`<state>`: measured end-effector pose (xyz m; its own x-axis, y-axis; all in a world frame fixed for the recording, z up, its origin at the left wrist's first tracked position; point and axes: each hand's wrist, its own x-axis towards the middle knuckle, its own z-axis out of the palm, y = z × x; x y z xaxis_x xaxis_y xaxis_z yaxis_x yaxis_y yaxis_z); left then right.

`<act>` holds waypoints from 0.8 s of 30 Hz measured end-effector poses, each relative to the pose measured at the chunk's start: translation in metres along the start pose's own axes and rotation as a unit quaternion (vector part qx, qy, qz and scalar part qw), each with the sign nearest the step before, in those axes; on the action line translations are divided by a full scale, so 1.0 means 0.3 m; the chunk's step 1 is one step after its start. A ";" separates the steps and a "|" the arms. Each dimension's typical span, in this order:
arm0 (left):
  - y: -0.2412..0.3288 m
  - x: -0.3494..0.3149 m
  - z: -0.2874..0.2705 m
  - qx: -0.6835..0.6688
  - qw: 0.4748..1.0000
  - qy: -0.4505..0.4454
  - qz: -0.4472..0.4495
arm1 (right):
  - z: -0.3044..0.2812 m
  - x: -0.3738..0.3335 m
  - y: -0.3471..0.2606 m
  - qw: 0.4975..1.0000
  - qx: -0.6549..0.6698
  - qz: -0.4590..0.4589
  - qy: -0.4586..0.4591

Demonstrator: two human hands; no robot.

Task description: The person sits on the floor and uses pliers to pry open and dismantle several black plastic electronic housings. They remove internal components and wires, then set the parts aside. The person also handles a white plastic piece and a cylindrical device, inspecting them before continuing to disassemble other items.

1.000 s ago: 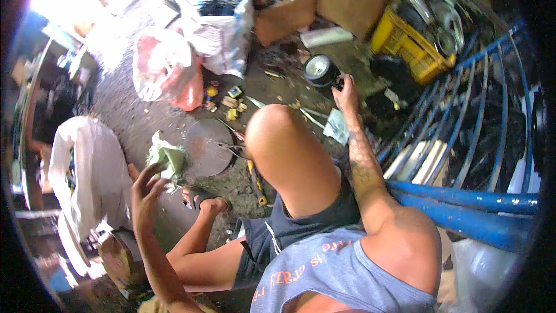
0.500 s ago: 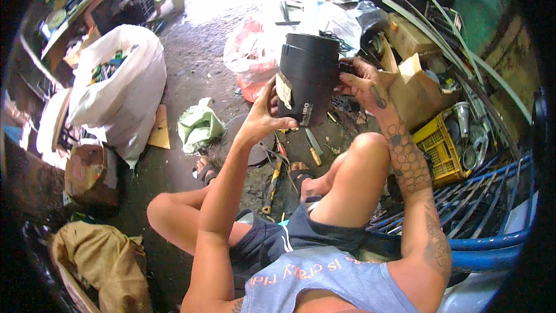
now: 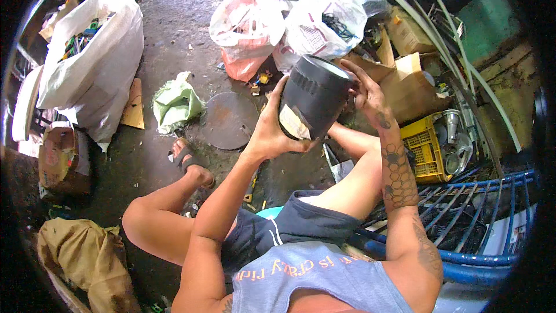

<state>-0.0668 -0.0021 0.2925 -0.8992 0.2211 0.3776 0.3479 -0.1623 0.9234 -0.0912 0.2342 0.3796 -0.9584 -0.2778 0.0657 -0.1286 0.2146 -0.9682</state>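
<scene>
A black plastic cylinder [image 3: 314,95] with a torn cream label is held up in front of me. Its pale far end tilts up into sight. My left hand [image 3: 272,133] is closed round its lower left side, the thumb stretched under the label. At the cylinder's upper right, my right hand [image 3: 369,95] has its fingers bent against the side and rim. Part of those fingertips is hidden behind the cylinder. Below the cylinder, between my legs, part of a yellow handle [image 3: 251,188] shows on the ground.
A round metal plate [image 3: 229,120] and a green cloth sack [image 3: 176,104] lie ahead on the floor. Filled plastic bags [image 3: 246,29] stand beyond. At left is a big white sack [image 3: 110,64]; at right are a yellow crate [image 3: 425,150], a cardboard box [image 3: 411,90] and blue metal bars [image 3: 463,214].
The cylinder has tipped, bringing its pale end into sight, and sits lower against the background. My left foot and right leg have shifted. The knife on the floor no longer shows.
</scene>
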 end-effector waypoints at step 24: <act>-0.376 -0.149 0.025 -0.101 0.916 0.359 -0.150 | 0.250 -0.113 0.359 0.970 -0.052 -0.026 0.236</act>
<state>-0.0638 0.0136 0.1721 -0.9138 -0.3936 -0.1006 0.0657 -0.3877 0.9194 -0.0535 0.1966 0.2551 -0.9568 0.1635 0.2404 -0.1809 0.3124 -0.9325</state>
